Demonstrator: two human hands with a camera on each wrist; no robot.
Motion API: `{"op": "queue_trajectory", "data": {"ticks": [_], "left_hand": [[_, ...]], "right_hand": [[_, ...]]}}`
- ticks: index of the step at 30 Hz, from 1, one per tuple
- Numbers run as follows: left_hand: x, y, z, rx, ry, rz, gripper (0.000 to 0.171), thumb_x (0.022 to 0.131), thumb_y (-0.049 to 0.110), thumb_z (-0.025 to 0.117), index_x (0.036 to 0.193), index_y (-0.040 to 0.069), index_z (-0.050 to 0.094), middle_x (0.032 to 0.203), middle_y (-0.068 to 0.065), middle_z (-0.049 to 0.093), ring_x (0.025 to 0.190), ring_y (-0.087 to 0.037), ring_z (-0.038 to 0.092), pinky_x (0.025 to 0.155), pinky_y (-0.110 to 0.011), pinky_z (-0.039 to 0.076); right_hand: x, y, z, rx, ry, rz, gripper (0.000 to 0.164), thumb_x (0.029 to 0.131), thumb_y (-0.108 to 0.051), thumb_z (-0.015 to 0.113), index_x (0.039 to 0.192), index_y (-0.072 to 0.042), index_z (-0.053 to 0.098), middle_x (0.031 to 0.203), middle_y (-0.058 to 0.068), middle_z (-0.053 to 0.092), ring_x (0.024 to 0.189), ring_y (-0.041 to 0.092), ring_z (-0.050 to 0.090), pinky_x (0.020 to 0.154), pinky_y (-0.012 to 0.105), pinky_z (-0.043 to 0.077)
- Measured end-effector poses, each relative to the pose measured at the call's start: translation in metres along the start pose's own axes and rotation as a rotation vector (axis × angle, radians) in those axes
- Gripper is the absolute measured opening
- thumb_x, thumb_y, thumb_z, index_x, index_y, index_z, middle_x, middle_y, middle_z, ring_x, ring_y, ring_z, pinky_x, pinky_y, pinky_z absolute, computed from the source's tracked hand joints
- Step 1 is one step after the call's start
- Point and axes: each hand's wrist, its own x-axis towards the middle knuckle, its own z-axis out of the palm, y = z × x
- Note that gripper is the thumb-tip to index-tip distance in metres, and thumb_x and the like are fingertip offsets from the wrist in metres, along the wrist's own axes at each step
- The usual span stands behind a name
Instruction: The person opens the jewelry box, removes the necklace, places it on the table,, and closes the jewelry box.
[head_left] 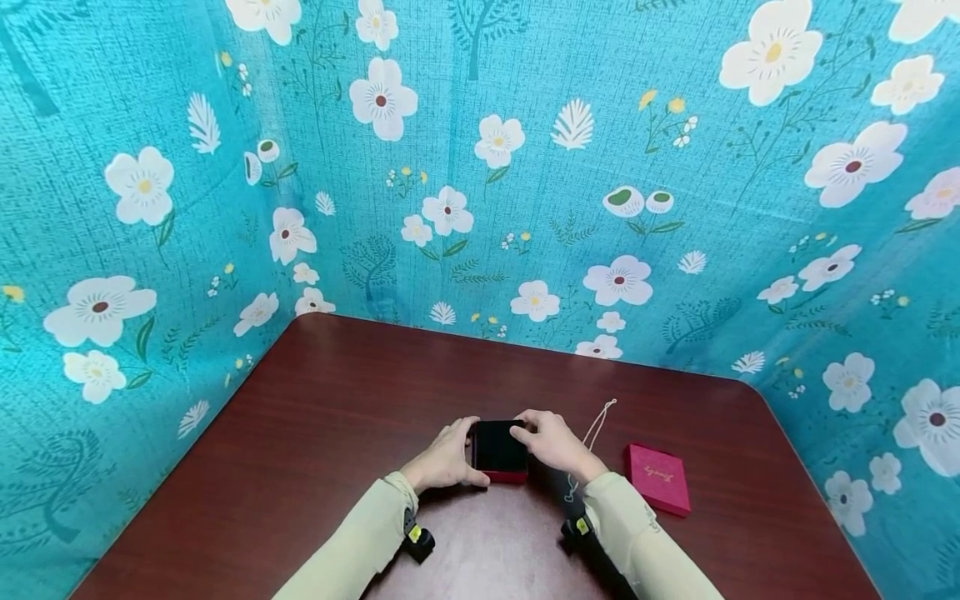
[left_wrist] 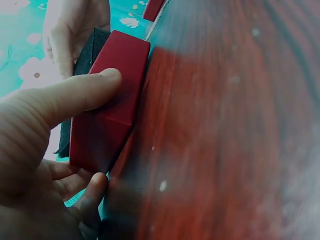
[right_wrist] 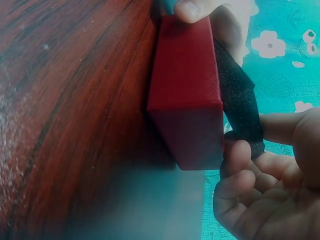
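A small red box (right_wrist: 185,70) sits on the table in front of me, its open side up. My left hand (head_left: 447,457) grips it from the left, with the thumb (left_wrist: 95,92) on its near wall. A black padded insert (head_left: 498,447) shows in the box's opening. In the right wrist view the insert (right_wrist: 240,95) stands tilted, partly out above the rim. My right hand (head_left: 557,442) pinches its edge between thumb and fingers at the right side. The inside of the box beneath the insert is hidden.
Right of the box lies a red lid (head_left: 658,479) with gold lettering. A thin pale cord necklace (head_left: 597,425) lies between, partly behind my right wrist. The dark wooden table (head_left: 337,400) meets a blue floral cloth (head_left: 450,275) at the back and sides.
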Motion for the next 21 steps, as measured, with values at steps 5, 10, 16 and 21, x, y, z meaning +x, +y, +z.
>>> {"op": "queue_trajectory", "data": {"ticks": [5, 10, 16, 21], "left_hand": [[0.001, -0.002, 0.000, 0.008, -0.001, 0.003, 0.101, 0.065, 0.036, 0.086, 0.144, 0.006, 0.031, 0.139, -0.009, 0.041, 0.117, -0.024, 0.045, 0.094, -0.042, 0.040], [0.002, -0.004, 0.001, 0.014, 0.001, 0.014, 0.100, 0.065, 0.036, 0.085, 0.143, 0.005, 0.031, 0.139, -0.010, 0.041, 0.114, -0.024, 0.047, 0.094, -0.041, 0.040], [0.002, -0.004, 0.002, 0.022, 0.003, 0.022, 0.099, 0.065, 0.034, 0.085, 0.143, 0.006, 0.032, 0.138, -0.009, 0.041, 0.113, -0.024, 0.048, 0.094, -0.041, 0.040], [0.001, -0.003, 0.002, 0.020, 0.005, 0.037, 0.098, 0.065, 0.032, 0.085, 0.142, 0.004, 0.032, 0.137, -0.010, 0.043, 0.112, -0.024, 0.049, 0.094, -0.041, 0.040]], "right_hand": [[0.000, -0.004, 0.001, -0.107, 0.034, -0.045, 0.016, 0.094, -0.020, 0.060, 0.103, -0.009, 0.068, 0.073, -0.004, 0.058, 0.061, 0.010, 0.051, 0.059, 0.030, 0.044], [-0.001, -0.010, 0.002, -0.204, 0.087, -0.125, 0.012, 0.092, -0.016, 0.062, 0.098, -0.008, 0.068, 0.080, -0.002, 0.065, 0.068, 0.009, 0.057, 0.066, 0.031, 0.047], [-0.002, -0.011, 0.005, -0.298, 0.142, -0.172, 0.011, 0.090, -0.016, 0.064, 0.096, -0.008, 0.068, 0.090, 0.003, 0.065, 0.080, 0.016, 0.061, 0.072, 0.035, 0.049], [-0.003, -0.011, 0.007, -0.338, 0.165, -0.187, 0.012, 0.088, -0.014, 0.066, 0.095, -0.006, 0.068, 0.088, 0.004, 0.062, 0.077, 0.018, 0.059, 0.070, 0.036, 0.049]]}}
